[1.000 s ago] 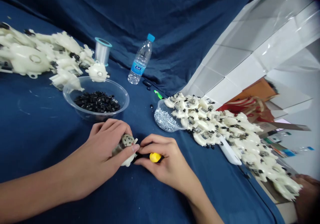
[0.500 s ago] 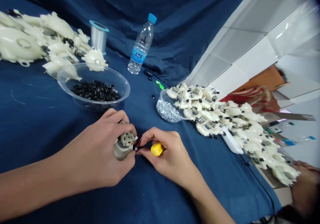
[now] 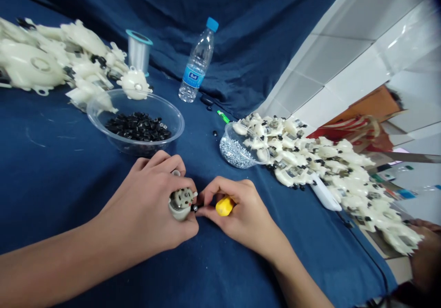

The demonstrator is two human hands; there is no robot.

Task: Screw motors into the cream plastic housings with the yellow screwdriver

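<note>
My left hand (image 3: 155, 202) is wrapped around a small electric motor (image 3: 183, 198), its slotted end cap facing up, set in an off-white plastic housing that the fingers mostly hide. Close against it, my right hand (image 3: 241, 211) is closed, with a yellow tool handle (image 3: 225, 205) held in the palm; the tool's other end is hidden. Its thumb and index fingertips pinch at a tiny black part (image 3: 195, 208) with a metal screw showing, right beside the motor. Just beyond my left hand stands a clear bowl (image 3: 179, 126) of small black parts (image 3: 138, 126).
A smaller clear bowl (image 3: 263, 155) holds silvery screws (image 3: 236, 152). Heaps of off-white housings (image 3: 310, 161) lie right and more housings (image 3: 44, 64) far left. A wire spool (image 3: 138, 53), a water bottle (image 3: 196, 67) and a green cutter (image 3: 223, 116) stand behind. Another person's hand (image 3: 425, 248) shows at right.
The whole view has shifted slightly, so most things sit a little farther right. Both hands keep the same grips, side by side, with the motor tilted slightly differently.
</note>
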